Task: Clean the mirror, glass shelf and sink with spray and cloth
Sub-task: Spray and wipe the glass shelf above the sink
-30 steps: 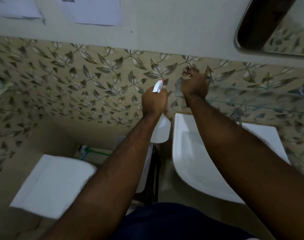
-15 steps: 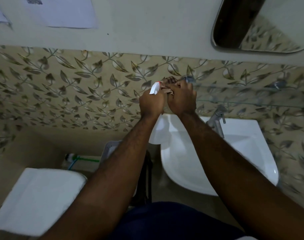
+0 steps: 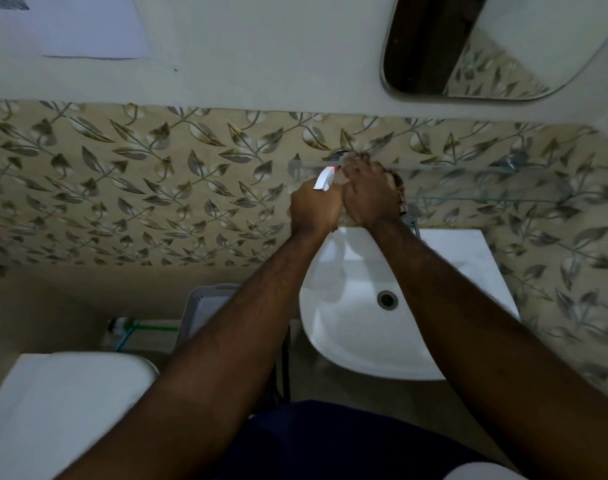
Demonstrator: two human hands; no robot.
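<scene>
I see the spray bottle (image 3: pixel 325 180) just right of the frame's centre, in the upper half: its white trigger head with a red tip pokes up above my left hand (image 3: pixel 314 211), and the pale bottle body hangs below that fist, in front of the sink's left rim. My left hand is wrapped closed around the bottle's neck. My right hand (image 3: pixel 370 195) sits right against the left, touching it, with its fingers curled over toward the nozzle; I can't tell whether it grips the spray head or anything else, because the fingers hide what is under them. No cloth is clearly visible to me in either hand.

Just behind both hands the glass shelf (image 3: pixel 468 199) runs to the right along the leaf-patterned tile wall (image 3: pixel 122 188); its clear edge and a chrome bracket (image 3: pixel 512 161) show faintly. Below the hands lies the white sink (image 3: pixel 361 337), with its drain (image 3: pixel 387 299) between my forearms. The mirror (image 3: pixel 475 43) fills the upper right corner of the frame, on the plain wall above the tiles.

Further out, a sheet of paper (image 3: pixel 94 29) is fixed to the wall at upper left, a white toilet cistern (image 3: pixel 60 410) occupies the lower left, and a grey basket (image 3: pixel 205 306) stands between it and the sink.
</scene>
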